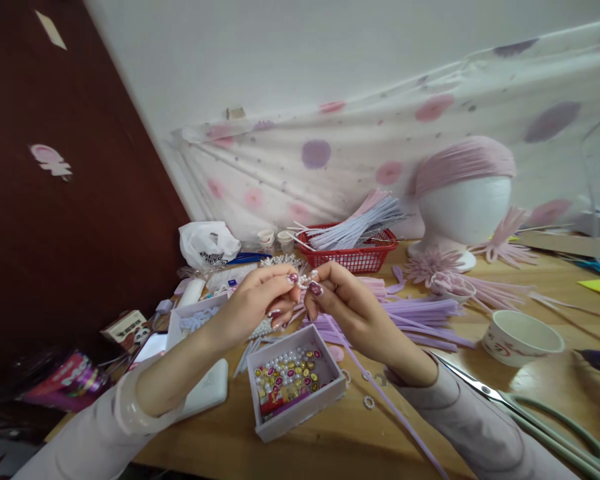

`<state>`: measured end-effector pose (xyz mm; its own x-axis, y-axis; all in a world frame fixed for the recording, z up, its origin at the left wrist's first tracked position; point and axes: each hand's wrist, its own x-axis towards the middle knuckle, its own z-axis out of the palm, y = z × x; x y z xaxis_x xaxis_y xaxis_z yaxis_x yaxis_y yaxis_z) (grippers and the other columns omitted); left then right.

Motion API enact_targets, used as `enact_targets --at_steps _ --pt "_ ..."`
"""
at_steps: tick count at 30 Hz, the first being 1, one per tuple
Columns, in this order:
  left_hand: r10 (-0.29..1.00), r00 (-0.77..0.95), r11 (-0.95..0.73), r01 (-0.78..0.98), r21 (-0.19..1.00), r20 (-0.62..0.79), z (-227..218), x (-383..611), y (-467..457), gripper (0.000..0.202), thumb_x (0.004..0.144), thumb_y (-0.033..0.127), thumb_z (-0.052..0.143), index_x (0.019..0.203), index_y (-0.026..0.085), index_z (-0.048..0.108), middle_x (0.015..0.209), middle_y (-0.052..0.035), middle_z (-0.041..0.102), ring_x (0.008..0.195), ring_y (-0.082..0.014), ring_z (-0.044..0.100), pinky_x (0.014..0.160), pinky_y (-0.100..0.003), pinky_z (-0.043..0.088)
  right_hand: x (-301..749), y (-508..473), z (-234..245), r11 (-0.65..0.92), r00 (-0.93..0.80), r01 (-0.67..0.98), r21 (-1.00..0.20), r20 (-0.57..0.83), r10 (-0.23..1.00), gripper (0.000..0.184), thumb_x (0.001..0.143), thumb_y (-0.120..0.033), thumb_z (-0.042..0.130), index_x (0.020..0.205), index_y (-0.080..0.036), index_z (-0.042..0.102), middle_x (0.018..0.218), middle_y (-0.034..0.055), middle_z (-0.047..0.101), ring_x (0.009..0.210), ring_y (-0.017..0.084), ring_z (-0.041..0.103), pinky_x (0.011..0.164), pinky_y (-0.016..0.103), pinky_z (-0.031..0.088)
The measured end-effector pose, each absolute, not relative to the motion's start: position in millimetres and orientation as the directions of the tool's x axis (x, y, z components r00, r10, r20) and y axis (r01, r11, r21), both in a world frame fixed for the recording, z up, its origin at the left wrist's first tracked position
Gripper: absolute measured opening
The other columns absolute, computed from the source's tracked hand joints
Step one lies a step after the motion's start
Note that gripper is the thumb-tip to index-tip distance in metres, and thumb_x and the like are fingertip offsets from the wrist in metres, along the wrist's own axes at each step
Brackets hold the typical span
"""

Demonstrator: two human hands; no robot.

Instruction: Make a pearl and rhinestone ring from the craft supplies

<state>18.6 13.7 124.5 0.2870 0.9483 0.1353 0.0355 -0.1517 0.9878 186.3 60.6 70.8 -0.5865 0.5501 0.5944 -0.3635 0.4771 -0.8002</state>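
Both hands meet above the table, pinching a small piece of white pearl beads [306, 279] between them. My left hand [265, 293] grips its left side with thumb and forefinger. From the other side, my right hand [345, 303] pinches the beads with its fingertips. Just below the hands stands a white box [300, 420] holding loose pearls, gold and dark pink gems. A pale purple pipe cleaner [380, 393] runs down past my right forearm. Near the box lies a small pearl ring [369, 402]. How the beads are joined is too small to tell.
Scissors [490, 392] with green handles lie by my right sleeve. A paper bowl [523, 337] stands beyond them. Behind are a red basket [347, 257] of pipe cleaners, purple bundles [420, 320] and a white foam head [465, 207]. A white case [207, 387] sits left.
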Motion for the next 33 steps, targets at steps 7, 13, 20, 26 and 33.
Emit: enact_targets --at_steps 7,13,20,26,33 --pt "0.961 0.249 -0.130 0.031 0.991 0.118 120.3 20.7 13.5 0.023 0.086 0.024 0.048 0.065 0.017 0.051 0.047 0.0081 0.036 0.041 -0.0063 0.037 0.045 -0.020 0.033 184.1 58.5 75.9 0.444 -0.555 -0.327 -0.834 0.550 0.625 0.017 0.098 -0.034 0.050 0.093 -0.018 0.051 0.066 -0.0064 0.043 0.057 0.009 0.038 0.052 0.023 0.031" --pt "0.963 0.245 -0.121 0.010 0.993 0.114 120.4 20.2 12.2 0.022 0.085 0.022 0.047 0.064 0.017 0.050 0.049 0.0079 0.037 0.041 -0.0058 0.035 0.043 -0.020 0.032 188.1 60.9 79.3 0.421 -0.621 -0.381 -0.823 0.565 0.544 0.013 0.099 -0.031 0.048 0.096 -0.019 0.050 0.074 -0.0017 0.057 0.069 0.011 0.055 0.065 0.026 0.044" --pt "0.950 0.290 -0.121 -0.002 0.993 0.116 120.7 21.4 10.6 0.022 0.085 0.024 0.047 0.064 0.017 0.051 0.048 0.0081 0.033 0.040 -0.0061 0.034 0.042 -0.020 0.031 187.2 61.7 76.4 0.459 -0.558 -0.305 -0.835 0.547 0.624 0.015 0.097 -0.033 0.053 0.093 -0.018 0.050 0.069 -0.0017 0.061 0.063 0.011 0.057 0.060 0.025 0.044" --pt "0.937 0.323 -0.133 -0.033 0.991 0.137 118.3 20.8 11.9 0.021 0.086 0.023 0.046 0.065 0.018 0.049 0.047 0.0089 0.030 0.040 -0.0062 0.030 0.042 -0.019 0.031 186.9 60.4 78.0 0.492 -0.532 -0.344 -0.800 0.598 0.600 0.007 0.098 -0.026 0.051 0.096 -0.019 0.051 0.065 -0.0052 0.056 0.059 0.008 0.052 0.056 0.021 0.040" --pt "0.938 0.315 -0.179 0.078 0.981 0.146 119.0 19.3 11.7 0.022 0.087 0.029 0.046 0.068 0.019 0.050 0.048 0.0083 0.033 0.042 -0.0076 0.033 0.044 -0.020 0.032 186.5 60.8 79.9 0.536 -0.489 -0.304 -0.788 0.612 0.622 0.007 0.095 -0.026 0.054 0.095 -0.019 0.055 0.064 -0.0035 0.059 0.057 0.010 0.054 0.055 0.023 0.042"
